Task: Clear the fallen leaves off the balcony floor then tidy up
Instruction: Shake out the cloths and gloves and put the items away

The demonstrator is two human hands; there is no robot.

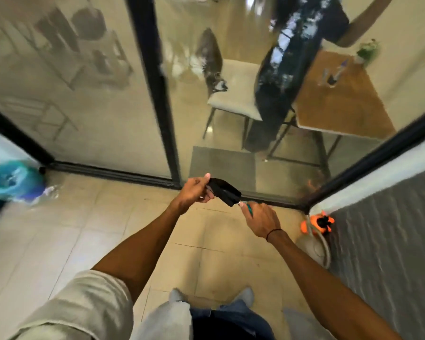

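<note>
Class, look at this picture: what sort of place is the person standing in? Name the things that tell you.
Probably a home balcony: a tiled floor, a sliding glass door on a floor track, and a chair and table visible indoors beyond it.

We see pale beige tiles (88,231) on the balcony floor, crossed by thin grey grout lines. The sliding door frame (155,89) is black. At far left a blurred teal and blue object (12,180) stands out. A black folded item (225,192) sits between the hands, and a slim teal piece (250,210) shows at the right hand (261,220), whose wrist wears a thin black band (275,233). On the right, the wall (388,241) is grey with a wavy ribbed pattern, beside an orange and black nozzle (319,223). Indoors, the chair seat (236,94) is cream and the table (339,101) brown.
</note>
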